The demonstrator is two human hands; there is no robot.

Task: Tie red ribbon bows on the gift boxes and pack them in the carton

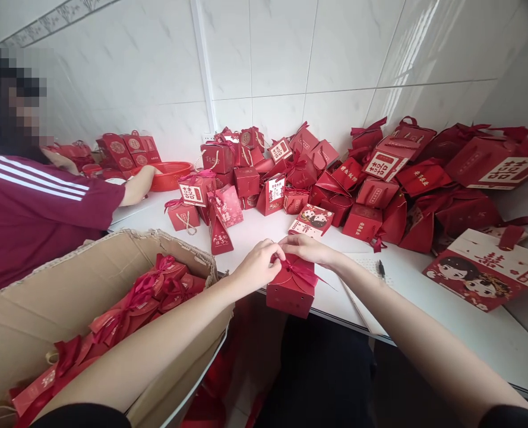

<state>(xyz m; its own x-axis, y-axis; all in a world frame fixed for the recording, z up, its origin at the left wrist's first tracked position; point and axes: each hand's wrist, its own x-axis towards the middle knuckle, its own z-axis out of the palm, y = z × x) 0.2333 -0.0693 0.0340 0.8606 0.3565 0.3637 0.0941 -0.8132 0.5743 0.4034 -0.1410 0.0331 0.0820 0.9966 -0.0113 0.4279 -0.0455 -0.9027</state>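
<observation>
A red gift box with a dark pink ribbon on its top stands at the table's front edge. My left hand is at the box's upper left, thumb and fingers pinched together by the ribbon. Over the far side of the box top bends my right hand, its fingers curled down; their tips are partly hidden, so what they grip does not show clearly. Just behind my hands lies a box with a cartoon face picture.
A cardboard carton holding several ribboned red boxes stands at left. Many red gift boxes are piled along the wall. A pen lies on paper at right. A co-worker's arm reaches beside a red basin.
</observation>
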